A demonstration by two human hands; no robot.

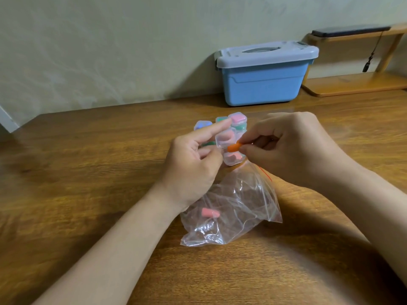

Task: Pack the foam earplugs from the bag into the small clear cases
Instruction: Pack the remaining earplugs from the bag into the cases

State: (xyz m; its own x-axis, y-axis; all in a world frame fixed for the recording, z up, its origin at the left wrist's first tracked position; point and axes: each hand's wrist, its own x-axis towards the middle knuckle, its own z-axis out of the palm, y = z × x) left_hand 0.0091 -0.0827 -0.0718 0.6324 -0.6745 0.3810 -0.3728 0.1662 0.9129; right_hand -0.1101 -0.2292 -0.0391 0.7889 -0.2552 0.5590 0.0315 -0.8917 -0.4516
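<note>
Pinching an orange earplug (234, 147) between thumb and fingertips, the right hand (293, 148) holds it just beyond the top of the plastic bag (242, 201), touching a small clear case (225, 137). The left hand (193, 159) grips that case, which shows pink inside, with index finger stretched along it and thumb pressed to its near side. More filled cases (237, 118) cluster right behind it, beyond the bag. A pink earplug (210, 212) lies inside the bag. A blue storage box (264, 78) sits well beyond the bag on the wooden table (88, 172).
</note>
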